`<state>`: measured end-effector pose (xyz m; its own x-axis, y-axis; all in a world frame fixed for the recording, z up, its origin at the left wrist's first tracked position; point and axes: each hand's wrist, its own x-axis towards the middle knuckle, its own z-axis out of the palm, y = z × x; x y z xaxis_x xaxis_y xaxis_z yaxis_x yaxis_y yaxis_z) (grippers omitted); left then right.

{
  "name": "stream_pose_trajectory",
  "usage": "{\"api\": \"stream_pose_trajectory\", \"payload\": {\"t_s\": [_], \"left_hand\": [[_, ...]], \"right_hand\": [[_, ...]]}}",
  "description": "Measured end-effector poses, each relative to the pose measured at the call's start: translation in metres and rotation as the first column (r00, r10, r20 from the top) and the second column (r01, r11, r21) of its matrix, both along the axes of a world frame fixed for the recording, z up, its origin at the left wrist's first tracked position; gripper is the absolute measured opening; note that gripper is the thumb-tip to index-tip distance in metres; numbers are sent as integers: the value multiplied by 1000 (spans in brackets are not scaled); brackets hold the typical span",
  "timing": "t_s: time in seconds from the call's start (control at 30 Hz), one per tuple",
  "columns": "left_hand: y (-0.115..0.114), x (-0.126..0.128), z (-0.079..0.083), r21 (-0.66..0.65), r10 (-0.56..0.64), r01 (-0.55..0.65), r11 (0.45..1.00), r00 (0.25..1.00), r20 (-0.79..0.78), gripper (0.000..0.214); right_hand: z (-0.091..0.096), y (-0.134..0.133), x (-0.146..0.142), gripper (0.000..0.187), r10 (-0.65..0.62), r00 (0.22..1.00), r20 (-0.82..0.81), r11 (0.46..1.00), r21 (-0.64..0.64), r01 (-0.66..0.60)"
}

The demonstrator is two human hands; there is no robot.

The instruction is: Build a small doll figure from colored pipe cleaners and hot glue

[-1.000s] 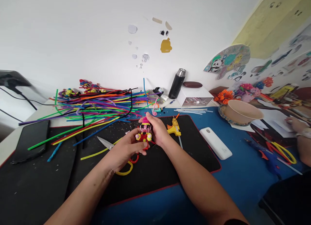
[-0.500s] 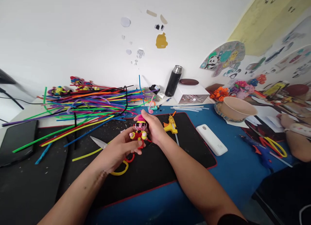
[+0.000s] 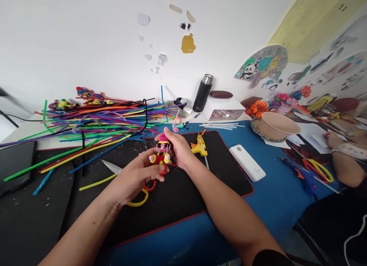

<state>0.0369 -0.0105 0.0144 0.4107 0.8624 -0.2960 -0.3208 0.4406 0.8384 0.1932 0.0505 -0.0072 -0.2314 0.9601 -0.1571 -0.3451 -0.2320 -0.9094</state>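
Between my two hands is a small pipe-cleaner doll (image 3: 163, 153) with a pink head top, yellow band, red body and yellow cuffs. My left hand (image 3: 145, 168) grips its body from the left, the thumb lying across the front. Behind the doll's head and right side, my right hand (image 3: 179, 147) is closed, its thumb at the pink top. Below my left wrist lie scissors (image 3: 139, 199) with yellow and red handles, partly covered by that hand. A yellow glue gun (image 3: 199, 146) rests right of my right hand.
Many coloured pipe cleaners (image 3: 100, 120) are heaped at the back left. A black bottle (image 3: 203, 93), a white box (image 3: 225, 109) and a white power bank (image 3: 247, 162) stand or lie to the right. At far right, another person's arm (image 3: 346, 155) is near a blue glue gun (image 3: 304, 176).
The whole view has shifted slightly, so the scene sits a little further left and higher. Both hands keep their hold on the doll, with hardly any change in pose.
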Motion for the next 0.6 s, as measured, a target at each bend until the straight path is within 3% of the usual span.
{"api": "stream_pose_trajectory", "payload": {"t_s": [0.6], "left_hand": [[-1,0,1,18,-17,17,1000,998,54,46]], "right_hand": [[-2,2,0,53,-28,999,-18,999,-25,28]]}}
